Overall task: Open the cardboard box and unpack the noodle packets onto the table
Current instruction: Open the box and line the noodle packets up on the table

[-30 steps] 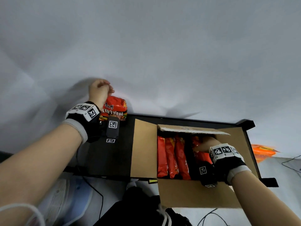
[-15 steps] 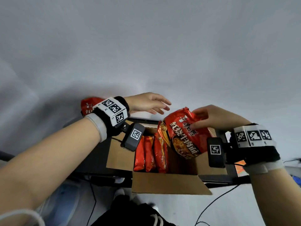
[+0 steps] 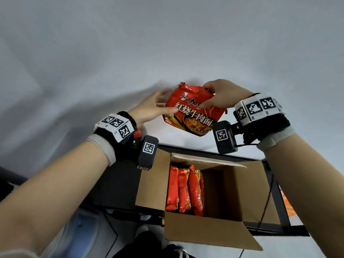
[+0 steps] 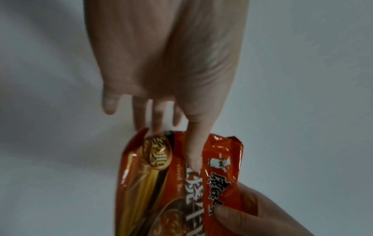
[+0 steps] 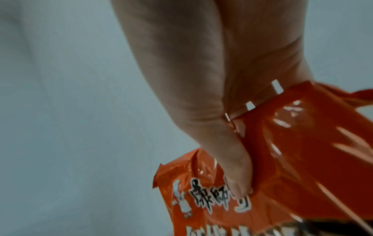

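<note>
While the right hand (image 3: pixel 223 97) pinches the noodle packet (image 3: pixel 191 114), left fingers (image 4: pixel 139 116) hide.

A wristband (image 3: pixel 115 125) hides most of a red packet (image 3: pixel 137 133) at the table's (image 3: pixel 119 183) far left corner. The held noodle packet (image 4: pixel 181 183) runs off the bottom edge in both wrist views. The left hand's (image 3: pixel 149 110) fingers (image 3: pixel 161 94) are blurred.

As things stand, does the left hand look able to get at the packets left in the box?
Probably yes: the cardboard box stands open and nothing covers the three upright packets. But the left hand and right hand both hold the lifted packet, so it must let go first.
</note>
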{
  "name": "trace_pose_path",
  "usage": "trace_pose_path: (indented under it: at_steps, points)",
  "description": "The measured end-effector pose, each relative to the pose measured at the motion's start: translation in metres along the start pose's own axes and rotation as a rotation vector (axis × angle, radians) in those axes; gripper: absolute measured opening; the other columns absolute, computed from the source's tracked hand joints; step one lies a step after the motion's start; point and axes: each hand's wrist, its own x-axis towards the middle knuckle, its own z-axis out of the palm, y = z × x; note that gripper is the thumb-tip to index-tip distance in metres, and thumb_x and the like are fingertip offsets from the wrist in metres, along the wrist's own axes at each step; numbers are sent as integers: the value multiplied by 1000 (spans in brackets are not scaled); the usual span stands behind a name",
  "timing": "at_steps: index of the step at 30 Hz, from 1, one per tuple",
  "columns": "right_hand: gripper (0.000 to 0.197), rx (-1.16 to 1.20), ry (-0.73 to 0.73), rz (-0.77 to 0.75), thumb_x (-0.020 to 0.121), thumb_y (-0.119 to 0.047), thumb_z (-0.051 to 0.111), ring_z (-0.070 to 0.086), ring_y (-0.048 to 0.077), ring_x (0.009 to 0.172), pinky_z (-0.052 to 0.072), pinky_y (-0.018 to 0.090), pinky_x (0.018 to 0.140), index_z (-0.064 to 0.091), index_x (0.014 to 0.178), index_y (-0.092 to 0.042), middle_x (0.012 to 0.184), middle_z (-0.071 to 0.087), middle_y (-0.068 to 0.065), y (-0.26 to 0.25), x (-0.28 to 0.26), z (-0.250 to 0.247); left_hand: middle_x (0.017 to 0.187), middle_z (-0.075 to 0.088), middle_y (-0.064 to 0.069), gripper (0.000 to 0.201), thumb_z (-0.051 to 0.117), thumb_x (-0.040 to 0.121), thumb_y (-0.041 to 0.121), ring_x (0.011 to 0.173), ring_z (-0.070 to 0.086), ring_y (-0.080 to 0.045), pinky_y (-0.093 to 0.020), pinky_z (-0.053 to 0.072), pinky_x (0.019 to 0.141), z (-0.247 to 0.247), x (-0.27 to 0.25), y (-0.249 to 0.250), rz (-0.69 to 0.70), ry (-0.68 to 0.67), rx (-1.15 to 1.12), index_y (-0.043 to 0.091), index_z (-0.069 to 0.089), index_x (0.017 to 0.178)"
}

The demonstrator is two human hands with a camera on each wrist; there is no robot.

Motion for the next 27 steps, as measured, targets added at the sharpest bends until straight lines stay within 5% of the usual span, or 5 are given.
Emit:
trace_pose_path:
  at_steps: [4,7,14,18,27]
  points:
    - [57,-90,-106,-9,75,-20,73,62,22,97,51,31,78,55,129,-21,119,65,3,-23,45,30,146,42,-12,88,74,77,33,128,47,-27,-38,44,103,-25,-2,-63,-473,-96,222,16,25,147]
    - [62,-202,-205,-52,72,-15,73,63,23,102,52,29,83,55,131,-25,118,66,0,-36,75,60,128,58,-15,65,68,83,23,115,58,-27,-34,49,97,-23,-7,-94,-607,-310,259,7,39,139]
    - [41,-359,-183,-67,79,-15,63,61,29,107,46,29,79,62,120,-13,118,64,9,-35,109,138,129,60,-17,35,58,89,4,108,61,-22,-19,55,76,-23,-1,-132,-667,-433,69,1,55,123]
    - [34,-367,-185,-43,82,-11,57,62,30,106,48,31,78,61,115,-8,117,63,11,-24,122,178,128,60,-17,37,56,90,3,110,62,-25,-23,54,82,-25,5,-144,-680,-474,31,0,53,127]
    - [36,-366,-310,-7,84,-3,51,61,31,108,50,33,83,58,119,-4,120,62,14,-11,135,214,96,69,-5,32,60,88,4,83,67,-12,-17,57,69,-26,10,-165,-646,-471,-54,5,60,119]
